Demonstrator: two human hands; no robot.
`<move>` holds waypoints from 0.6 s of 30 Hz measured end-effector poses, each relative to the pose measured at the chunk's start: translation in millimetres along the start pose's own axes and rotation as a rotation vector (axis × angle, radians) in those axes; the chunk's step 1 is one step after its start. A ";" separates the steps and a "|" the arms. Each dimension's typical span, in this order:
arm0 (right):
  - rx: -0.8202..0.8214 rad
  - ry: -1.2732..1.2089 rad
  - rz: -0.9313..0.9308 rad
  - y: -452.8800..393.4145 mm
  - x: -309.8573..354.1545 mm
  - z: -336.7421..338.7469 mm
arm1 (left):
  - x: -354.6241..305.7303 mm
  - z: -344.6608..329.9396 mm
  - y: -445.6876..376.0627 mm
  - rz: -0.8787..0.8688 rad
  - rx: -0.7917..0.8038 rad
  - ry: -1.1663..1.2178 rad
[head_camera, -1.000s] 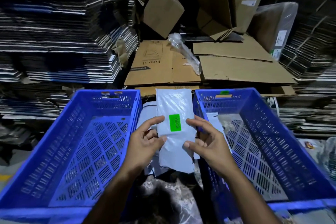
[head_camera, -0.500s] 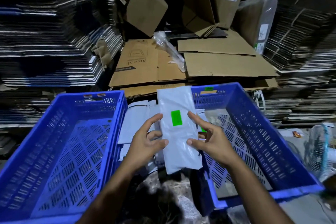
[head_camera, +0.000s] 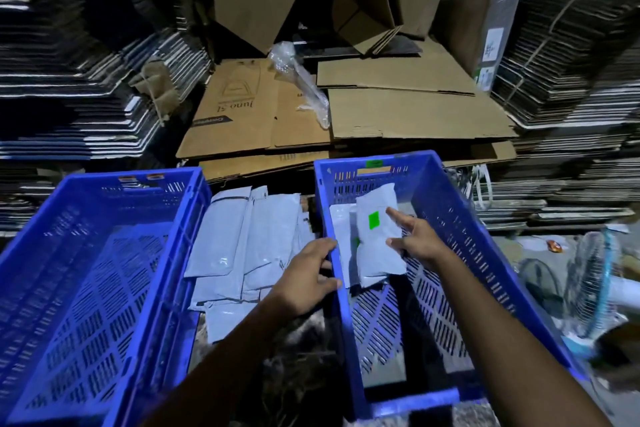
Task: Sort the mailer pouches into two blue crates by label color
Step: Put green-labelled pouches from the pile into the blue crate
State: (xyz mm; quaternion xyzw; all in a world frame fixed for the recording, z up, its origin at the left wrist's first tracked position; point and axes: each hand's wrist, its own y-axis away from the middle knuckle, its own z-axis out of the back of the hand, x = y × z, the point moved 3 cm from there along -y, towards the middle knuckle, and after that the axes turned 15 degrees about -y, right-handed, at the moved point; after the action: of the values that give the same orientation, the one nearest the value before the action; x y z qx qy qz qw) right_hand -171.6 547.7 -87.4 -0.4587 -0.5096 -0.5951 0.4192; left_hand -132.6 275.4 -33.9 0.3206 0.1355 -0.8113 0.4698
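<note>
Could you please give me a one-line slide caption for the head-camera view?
Right hand places a green-labelled pouch in the right blue crate; left hand at its rim.

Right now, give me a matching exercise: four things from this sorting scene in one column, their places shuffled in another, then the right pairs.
Things:
1. green-label pouch
2. pile of unsorted pouches
3. left hand
4. fan

Places:
A. between the two crates
B. on the floor, far right
C. inside the right crate
D. at the right crate's left wall

Pairs: 1-C, 2-A, 3-D, 4-B
</note>
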 end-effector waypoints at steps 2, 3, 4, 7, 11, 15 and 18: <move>0.065 0.054 -0.020 -17.1 -12.2 -8.3 | 1.5 -5.5 -2.6 0.036 -0.004 0.024; 0.077 0.117 -0.022 -24.7 -19.2 -10.8 | 3.6 -7.9 -2.8 0.052 -0.014 0.043; 0.073 0.209 -0.024 -30.7 -24.9 -13.3 | 5.0 -9.2 -2.1 0.061 -0.026 0.063; 0.000 0.505 -0.021 -41.6 -40.9 -16.1 | 8.8 -12.8 0.1 0.048 -0.063 0.086; -0.119 0.450 -0.035 -35.7 -40.0 -20.1 | 17.1 -12.1 8.0 -0.006 -0.091 0.086; -0.260 0.383 0.087 -0.2 9.7 -40.1 | 48.0 8.5 20.5 0.053 -0.188 0.026; -0.340 0.243 0.273 47.5 54.5 -72.5 | 83.4 38.9 25.4 0.178 -0.298 -0.143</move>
State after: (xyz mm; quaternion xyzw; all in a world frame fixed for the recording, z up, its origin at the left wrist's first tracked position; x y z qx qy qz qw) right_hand -146.7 467.9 -28.1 -0.5126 -0.2813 -0.6607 0.4707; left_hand -155.8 185.5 -56.4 0.1996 0.1914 -0.7582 0.5904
